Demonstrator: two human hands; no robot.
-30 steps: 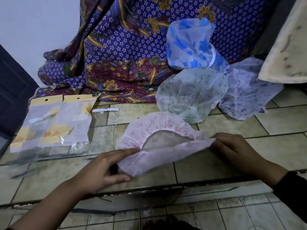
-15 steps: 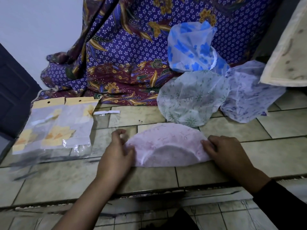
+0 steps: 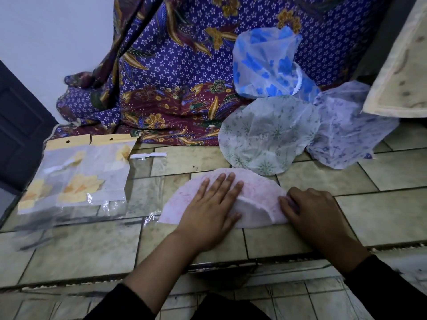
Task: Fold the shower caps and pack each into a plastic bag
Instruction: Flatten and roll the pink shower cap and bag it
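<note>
left hand (image 3: 211,210): flat, fingers straight, pressing pink shower cap (image 3: 258,192) | right hand (image 3: 310,212): fingers curled, pinching cap's right edge | cap folded in half on tiled ledge (image 3: 346,181)

1. Tiled ledge (image 3: 369,211), pale green-grey, dark grout.
2. Pink cap (image 3: 258,188), folded to a half-round, centre, near the front edge.
3. Green cap (image 3: 265,135) and purple cap (image 3: 346,139), spread, overlapping, back right.
4. Packed bags (image 3: 87,179), two, yellow headers, left; clear bag (image 3: 147,181) partly under them.
5. Batik cloth (image 3: 175,116), bunched along the back.
</note>
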